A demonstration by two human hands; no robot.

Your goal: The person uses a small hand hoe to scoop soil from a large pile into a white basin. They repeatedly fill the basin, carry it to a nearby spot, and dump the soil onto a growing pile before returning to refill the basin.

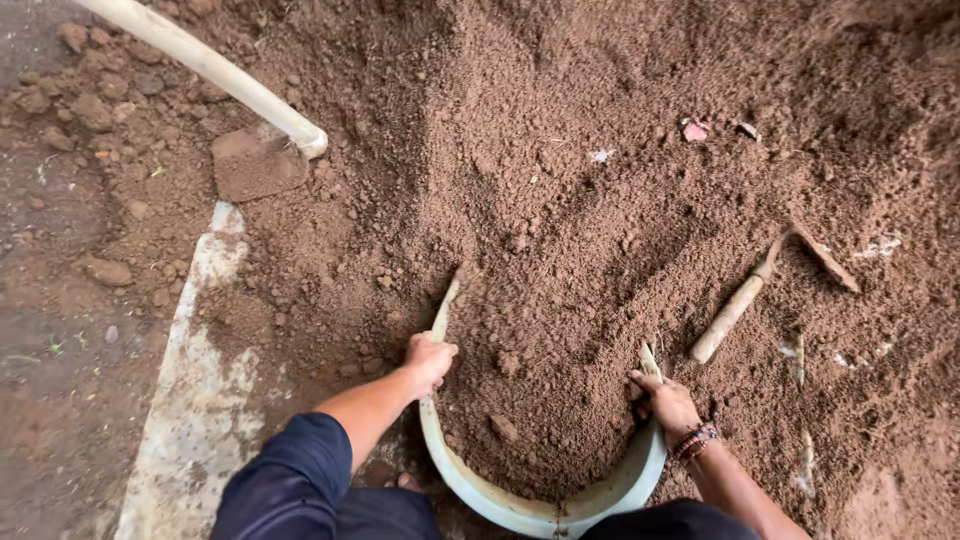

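A pale round basin (545,512) lies tilted into a big heap of brown soil (600,200) and is heaped full of soil. My left hand (430,360) grips the basin's left rim. On the right rim, my right hand (668,405) holds on; its wrist wears beaded bracelets. Both arms reach forward from the bottom of the view, the left one in a dark blue sleeve.
A hoe with a pale handle (215,70) and a soil-caked blade (257,165) rests at the upper left. A small hand tool with a wooden handle (733,312) lies in the soil on the right. A whitish concrete strip (195,380) runs along the left.
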